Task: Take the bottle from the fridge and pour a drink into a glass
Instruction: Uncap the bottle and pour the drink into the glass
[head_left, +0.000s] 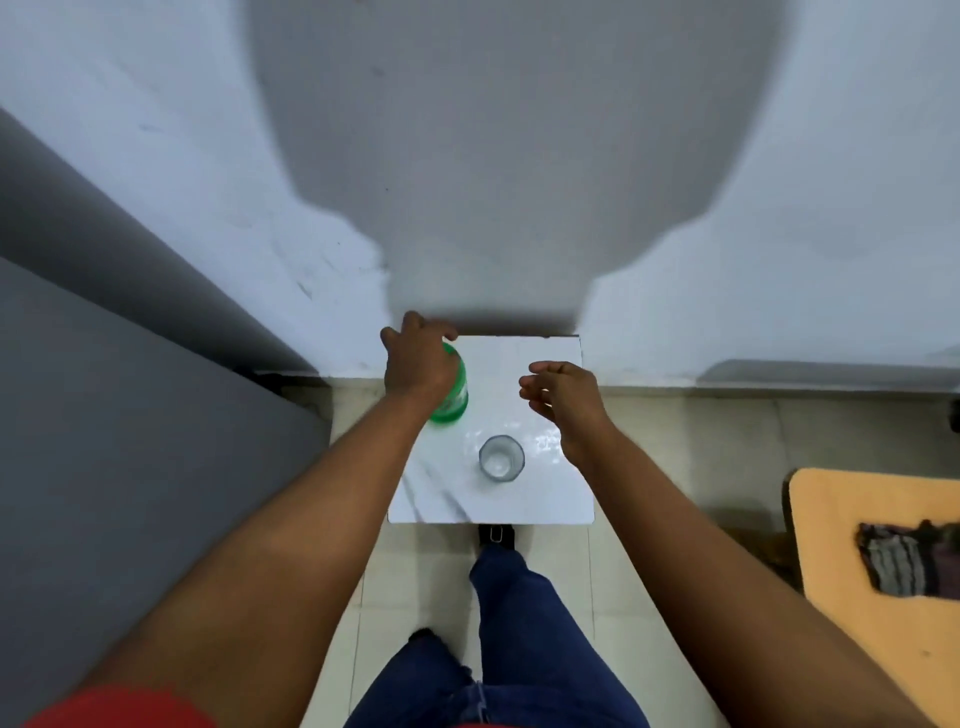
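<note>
So the green bottle (453, 387) was standing on the small white table (540, 499), far-left corner, w/ the left hand (418, 361) draped over its top and shoulder, fingers curled down round it. Looked like a steadying grip on the upper part, prob so it wouldn't tip; cap was hidden under the hand so can't tell if it was on or off. The glass (501, 457) sat upright nearer the middle of the table, toward the near edge, apart from the bottle, and looked empty or nearly so, so imo pouring wasn't done yet. Right hand (561, 395) hovered over the right side of the table, fingers loosely bent, holding nothing, touching nothing afaict, maybe on its way to the cap or the glass, just a guess tho. Table was pushed against the pale wall (156, 182), and a folded striped cloth (898, 564) lay on an orange mat (883, 499) off to the right.
</note>
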